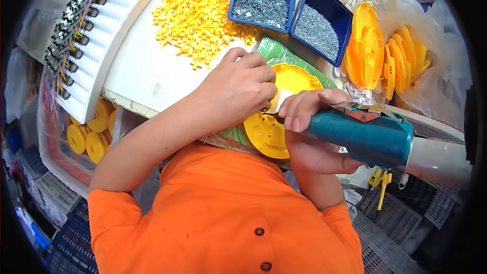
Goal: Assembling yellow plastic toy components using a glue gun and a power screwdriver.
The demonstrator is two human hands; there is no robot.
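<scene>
My right hand [317,149] is wrapped round a teal electric screwdriver [370,134], which lies nearly level with its bit pointing left. Its dark tip reaches the fingertips of my left hand [248,82]. Those fingers are curled together in a pinch, and a small dark piece shows beneath them; what they hold is mostly hidden. Under both hands is a round yellow plastic shell [266,139], hollow side up, partly covered by my fingers. The shell rests on a green woven pad [279,53] at the table's near edge.
Small yellow parts [195,15] lie heaped on the white table [147,66]. Behind the pad stand two blue bins, one with dark screws [261,0], another with silvery screws [317,30]. More yellow shells [364,45] are stacked right; a white foam tray [111,25] of wired components stands left.
</scene>
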